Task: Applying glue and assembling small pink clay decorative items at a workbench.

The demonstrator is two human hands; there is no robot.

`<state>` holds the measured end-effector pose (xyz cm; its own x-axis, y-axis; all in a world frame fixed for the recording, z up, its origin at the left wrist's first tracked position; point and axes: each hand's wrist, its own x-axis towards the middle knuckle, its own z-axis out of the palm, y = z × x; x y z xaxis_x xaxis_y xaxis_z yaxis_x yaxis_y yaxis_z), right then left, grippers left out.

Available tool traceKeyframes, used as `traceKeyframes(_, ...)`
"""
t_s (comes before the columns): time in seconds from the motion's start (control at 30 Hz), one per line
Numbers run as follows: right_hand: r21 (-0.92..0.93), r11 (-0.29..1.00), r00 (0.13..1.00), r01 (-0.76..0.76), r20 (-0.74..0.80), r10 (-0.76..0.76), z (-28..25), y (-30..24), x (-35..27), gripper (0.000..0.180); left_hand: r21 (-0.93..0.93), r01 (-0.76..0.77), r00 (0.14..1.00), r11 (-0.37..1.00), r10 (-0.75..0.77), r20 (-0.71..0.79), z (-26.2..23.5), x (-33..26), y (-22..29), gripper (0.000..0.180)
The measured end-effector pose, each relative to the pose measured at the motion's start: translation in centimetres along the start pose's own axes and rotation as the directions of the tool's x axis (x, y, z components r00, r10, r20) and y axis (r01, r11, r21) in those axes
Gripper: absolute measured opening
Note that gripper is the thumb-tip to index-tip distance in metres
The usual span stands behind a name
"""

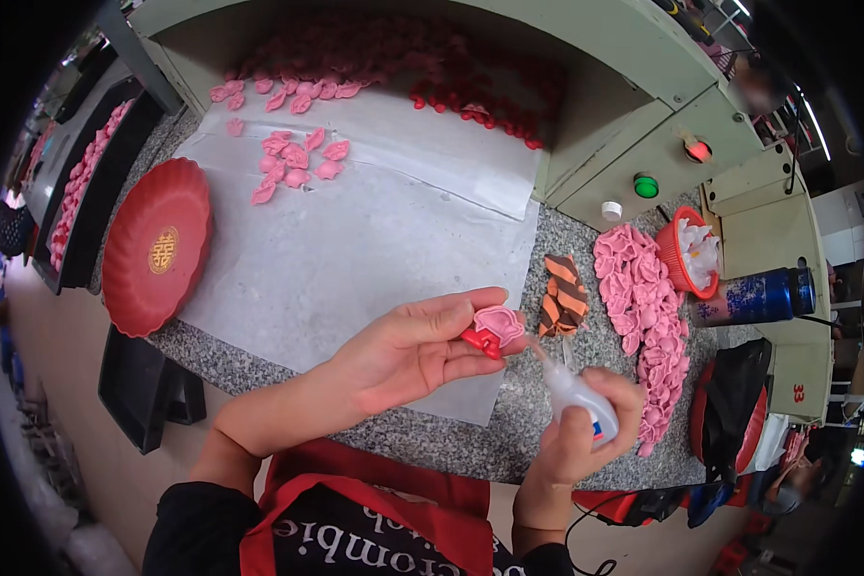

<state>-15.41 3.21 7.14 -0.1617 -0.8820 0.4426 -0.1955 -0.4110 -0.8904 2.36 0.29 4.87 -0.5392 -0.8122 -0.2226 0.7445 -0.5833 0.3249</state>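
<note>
In my left hand (389, 353), between thumb and fingers, is a small pink ruffled piece (497, 324) with a glossy red piece (482, 343) against its lower edge. Whether the two are joined I cannot tell. My right hand (590, 437) is wrapped round a small white squeeze bottle (568, 392). The bottle tilts so that its thin nozzle points up and left, close to the pink piece and the left fingertips. Both hands are over the near edge of the white paper (355, 259) on the speckled worktop.
Loose pink pieces (293, 163) lie on the paper, with a red row (480, 113) under the shelf. A red fluted dish (158, 248) stands left. On the right are a pink pile (648, 336), a striped packet (564, 296), a red cup (684, 252) and a blue flask (754, 297).
</note>
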Motion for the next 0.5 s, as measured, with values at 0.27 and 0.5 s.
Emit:
traceKeyframes(0.27,-0.180,0.896,0.900,0.405,0.252,-0.356,0.0,-0.4,0.7,0.027,0.141,0.008,0.996,0.990,0.005,-0.093,0.4,-0.2,0.2,0.042)
traceKeyframes(0.5,-0.192,0.905,0.906,0.378,0.278,-0.320,-0.1,-0.7,0.3,0.024,0.211,-0.018,0.995,0.977,0.037,-0.089,0.6,-0.3,0.2,0.039)
